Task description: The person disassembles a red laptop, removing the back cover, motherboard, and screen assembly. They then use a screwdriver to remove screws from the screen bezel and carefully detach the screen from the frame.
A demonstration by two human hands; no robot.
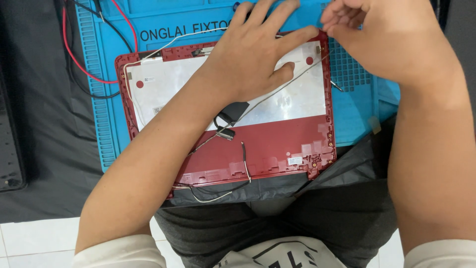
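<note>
A red laptop lid shell [277, 149] lies face down on a blue work mat [357, 104], with the silvery white back of its screen panel [168, 84] showing inside. My left hand [253, 49] rests flat on the panel's upper right area, fingers spread toward the top edge. My right hand [391, 34] hovers at the lid's upper right corner, its fingertips pinched together by the rim; I cannot make out anything between them. A thin grey cable [277, 89] runs diagonally across the panel, and a black flat cable [230, 114] sits near the middle.
Red and black wires [74, 54] loop over the mat's left side onto a dark cloth [44, 149]. A black object [10, 149] lies at the far left edge. Loose thin wires [218, 191] hang off the lid's near edge over my lap. White floor tiles show below.
</note>
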